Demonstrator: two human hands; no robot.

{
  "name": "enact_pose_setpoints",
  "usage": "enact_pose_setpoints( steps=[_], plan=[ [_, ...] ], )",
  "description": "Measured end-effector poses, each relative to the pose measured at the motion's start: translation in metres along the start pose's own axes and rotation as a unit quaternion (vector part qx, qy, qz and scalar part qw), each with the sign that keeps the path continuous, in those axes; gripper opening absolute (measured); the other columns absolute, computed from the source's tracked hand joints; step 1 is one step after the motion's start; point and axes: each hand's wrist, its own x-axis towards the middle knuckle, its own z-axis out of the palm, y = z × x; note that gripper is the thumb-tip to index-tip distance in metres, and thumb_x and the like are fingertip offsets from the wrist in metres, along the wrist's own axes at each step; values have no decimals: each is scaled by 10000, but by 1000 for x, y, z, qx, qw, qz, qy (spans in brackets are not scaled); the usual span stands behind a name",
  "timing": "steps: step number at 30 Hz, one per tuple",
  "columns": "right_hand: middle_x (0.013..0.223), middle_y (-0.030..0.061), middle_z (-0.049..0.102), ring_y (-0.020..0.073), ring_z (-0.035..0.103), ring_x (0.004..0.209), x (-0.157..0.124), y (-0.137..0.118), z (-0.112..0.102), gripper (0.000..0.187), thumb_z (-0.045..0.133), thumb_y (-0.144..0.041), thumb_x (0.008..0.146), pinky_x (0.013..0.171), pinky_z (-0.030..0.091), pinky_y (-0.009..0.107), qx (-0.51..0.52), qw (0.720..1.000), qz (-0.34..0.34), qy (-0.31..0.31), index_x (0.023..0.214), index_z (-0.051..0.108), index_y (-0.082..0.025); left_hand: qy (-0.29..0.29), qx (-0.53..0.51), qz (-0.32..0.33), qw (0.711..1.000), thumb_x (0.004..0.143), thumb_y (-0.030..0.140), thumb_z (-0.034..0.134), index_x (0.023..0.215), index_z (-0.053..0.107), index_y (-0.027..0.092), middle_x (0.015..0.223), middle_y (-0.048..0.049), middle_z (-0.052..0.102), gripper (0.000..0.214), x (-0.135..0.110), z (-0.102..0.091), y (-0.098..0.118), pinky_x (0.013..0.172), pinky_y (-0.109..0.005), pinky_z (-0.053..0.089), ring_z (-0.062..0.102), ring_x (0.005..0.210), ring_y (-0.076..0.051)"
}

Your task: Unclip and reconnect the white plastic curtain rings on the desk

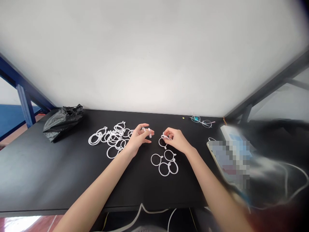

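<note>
On the black table (48, 174), near its middle, the right hand (177, 139) pinches a white ring (163, 141) between thumb and fingertips; the ring hangs with its loop toward the near edge and its small tab up at the fingers. Just left, the left hand (139, 136) has its fingers loosely spread, a small white piece (147, 130) resting across them, its long axis running left to right. A heap of rings (112, 137) lies further left, four rings (165, 162) lie nearer. Eyeglasses (202, 121) sit far right, a black bag (63, 120) far left.
</note>
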Motion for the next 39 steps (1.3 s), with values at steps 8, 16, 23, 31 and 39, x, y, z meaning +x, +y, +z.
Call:
enact_pose_setpoints(
  steps=[8,16,23,31,39],
  plan=[
    [732,20,649,99,530,569,-13,-18,-2,246,761,-358,739,520,421,231,198,978,-6,-70,864,691,-159,-76,75,43,993,810,411,673,1087,556,202,928,-37,649,366,-6,10,-3,650,-247,542,630,921,-184],
    [693,20,639,129,593,611,-11,-16,11,209,771,-319,720,542,485,248,253,967,3,4,812,691,-149,-171,86,-10,981,837,471,653,1063,573,189,777,-18,629,370,-11,15,-5,543,-201,493,614,776,-155],
    [802,59,685,152,622,655,-9,-13,16,195,750,-316,739,477,482,230,254,965,-13,68,837,699,-156,-138,-18,-47,989,798,325,738,1127,537,190,838,-50,698,409,-9,10,-4,584,-203,525,670,824,-170],
    [763,27,641,129,597,591,-6,-8,21,166,680,-304,756,415,483,213,251,966,42,52,830,619,-167,-137,-117,-62,982,878,322,641,1184,563,213,1156,-125,695,334,-8,9,-1,688,-247,566,637,1130,-250],
    [717,57,660,157,638,625,-9,-21,20,281,661,-421,804,469,519,230,349,928,130,-8,795,679,-141,-97,-143,33,984,902,477,533,940,737,173,1086,-112,725,368,-10,13,3,979,-413,503,618,1155,-280]
  ],
)
